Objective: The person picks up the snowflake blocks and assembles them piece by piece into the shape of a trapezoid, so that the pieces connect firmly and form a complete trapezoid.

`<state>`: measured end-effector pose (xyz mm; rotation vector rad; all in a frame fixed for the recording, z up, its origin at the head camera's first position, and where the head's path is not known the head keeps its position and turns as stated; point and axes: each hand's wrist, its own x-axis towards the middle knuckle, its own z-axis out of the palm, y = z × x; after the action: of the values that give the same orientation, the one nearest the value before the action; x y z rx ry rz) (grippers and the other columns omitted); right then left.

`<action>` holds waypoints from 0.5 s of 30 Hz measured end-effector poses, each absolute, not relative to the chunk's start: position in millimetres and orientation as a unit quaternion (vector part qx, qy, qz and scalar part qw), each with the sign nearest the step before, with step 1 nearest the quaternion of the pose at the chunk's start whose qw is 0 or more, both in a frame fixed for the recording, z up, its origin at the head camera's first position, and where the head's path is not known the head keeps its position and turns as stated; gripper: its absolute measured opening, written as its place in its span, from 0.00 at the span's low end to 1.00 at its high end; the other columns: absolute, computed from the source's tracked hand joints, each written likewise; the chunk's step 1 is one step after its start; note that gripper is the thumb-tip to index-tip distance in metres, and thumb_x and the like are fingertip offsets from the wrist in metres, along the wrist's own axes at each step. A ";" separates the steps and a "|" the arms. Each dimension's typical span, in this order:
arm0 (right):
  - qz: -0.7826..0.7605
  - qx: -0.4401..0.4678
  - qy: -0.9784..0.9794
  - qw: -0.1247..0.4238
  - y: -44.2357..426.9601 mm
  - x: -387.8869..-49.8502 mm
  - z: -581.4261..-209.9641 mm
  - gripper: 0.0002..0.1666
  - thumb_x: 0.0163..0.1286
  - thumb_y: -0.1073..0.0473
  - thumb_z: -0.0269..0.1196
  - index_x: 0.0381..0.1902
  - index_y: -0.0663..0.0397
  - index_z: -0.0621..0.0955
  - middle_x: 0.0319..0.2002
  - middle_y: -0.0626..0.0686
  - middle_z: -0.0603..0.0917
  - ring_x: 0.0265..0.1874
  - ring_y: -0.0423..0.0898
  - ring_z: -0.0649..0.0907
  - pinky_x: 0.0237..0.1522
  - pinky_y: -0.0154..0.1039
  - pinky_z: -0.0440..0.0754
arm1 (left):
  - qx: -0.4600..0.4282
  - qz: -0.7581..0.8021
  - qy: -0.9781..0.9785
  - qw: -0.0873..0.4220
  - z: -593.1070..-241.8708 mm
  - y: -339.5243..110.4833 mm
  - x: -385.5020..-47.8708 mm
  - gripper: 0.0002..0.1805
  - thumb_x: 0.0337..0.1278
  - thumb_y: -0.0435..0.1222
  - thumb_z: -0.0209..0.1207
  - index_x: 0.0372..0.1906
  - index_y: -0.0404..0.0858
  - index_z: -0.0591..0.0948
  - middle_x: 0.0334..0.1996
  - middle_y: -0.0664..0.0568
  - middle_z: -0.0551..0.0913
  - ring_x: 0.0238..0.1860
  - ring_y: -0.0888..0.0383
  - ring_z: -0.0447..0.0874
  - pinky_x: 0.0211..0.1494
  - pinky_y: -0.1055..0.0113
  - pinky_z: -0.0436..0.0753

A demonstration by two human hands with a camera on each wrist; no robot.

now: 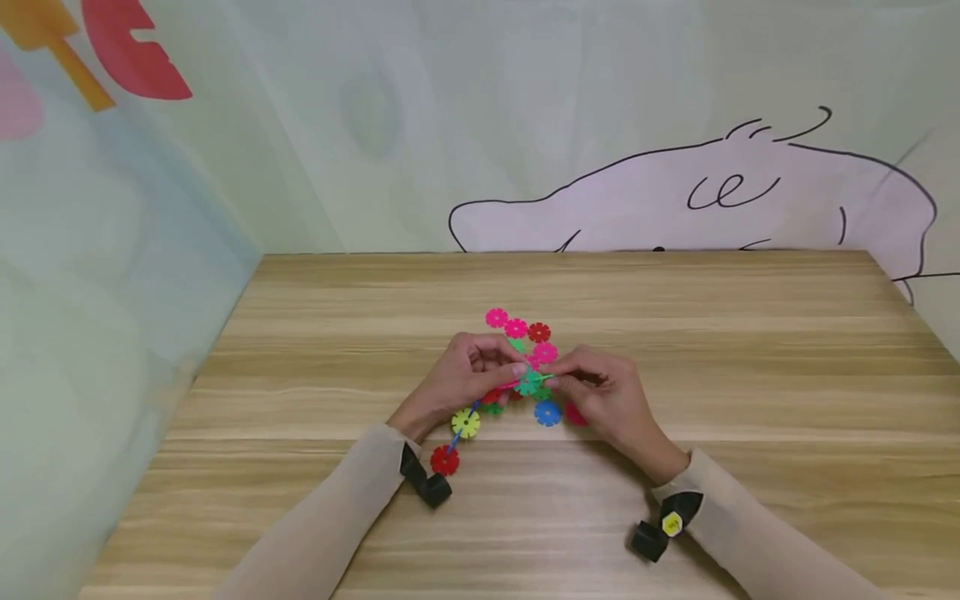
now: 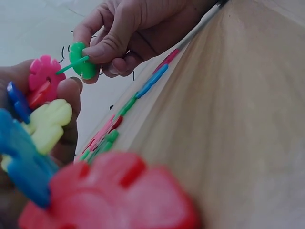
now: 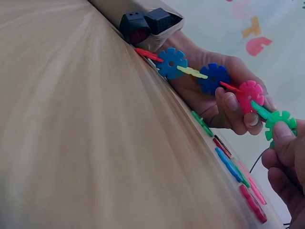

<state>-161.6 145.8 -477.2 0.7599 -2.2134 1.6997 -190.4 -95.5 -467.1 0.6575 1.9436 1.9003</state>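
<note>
A chain of interlocking notched plastic discs hangs from my left hand, whose fingers and thumb grip it near a pink disc. Down the chain sit a dark blue disc, a yellow disc, a lighter blue disc and, lowest, a red disc. Beyond the pink one a teal-green disc is slotted edge-on. Between thumb and fingers my right hand pinches a bright green disc, which meets the teal-green disc; how deep the slots engage I cannot tell.
On the wooden table beneath and behind the hands lie loose discs, among them a pink disc, a dark red disc and a blue disc. A wall with a cartoon drawing stands behind the table.
</note>
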 end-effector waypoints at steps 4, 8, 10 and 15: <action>0.575 0.259 -0.768 0.115 148.6 -158.3 -475.5 0.11 0.63 0.73 0.76 0.42 0.57 0.93 0.40 0.57 0.94 0.38 0.34 0.88 0.42 0.27 0.87 | 0.222 0.661 0.697 0.166 -466.5 -97.2 -190.2 0.08 0.74 0.32 0.64 0.49 0.32 0.88 0.30 0.55 0.89 0.22 0.61 0.83 0.30 0.75 0.82; 0.561 0.250 -0.781 0.112 151.7 -156.8 -475.5 0.12 0.65 0.71 0.75 0.46 0.56 0.92 0.43 0.55 0.95 0.40 0.35 0.89 0.44 0.27 0.88 | 0.210 0.652 0.711 0.161 -467.0 -98.0 -189.6 0.09 0.74 0.32 0.65 0.51 0.34 0.90 0.33 0.56 0.91 0.25 0.61 0.83 0.32 0.75 0.82; 0.556 0.243 -0.788 0.109 154.0 -156.3 -475.9 0.12 0.66 0.70 0.75 0.47 0.57 0.92 0.44 0.55 0.95 0.40 0.35 0.90 0.45 0.27 0.88 | 0.208 0.648 0.715 0.159 -466.4 -97.9 -189.2 0.09 0.73 0.33 0.66 0.52 0.35 0.90 0.34 0.56 0.91 0.25 0.61 0.83 0.32 0.75 0.81; 0.549 0.232 -0.796 0.105 162.5 -154.4 -476.6 0.12 0.68 0.70 0.73 0.48 0.57 0.91 0.45 0.55 0.94 0.42 0.34 0.90 0.47 0.26 0.87 | 0.206 0.633 0.730 0.152 -464.4 -97.2 -188.9 0.10 0.73 0.35 0.66 0.53 0.39 0.91 0.39 0.54 0.92 0.28 0.60 0.82 0.34 0.75 0.80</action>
<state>-154.4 162.5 -476.6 0.6831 -2.3463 1.6170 -188.9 -97.2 -464.4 0.5923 2.0961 1.8175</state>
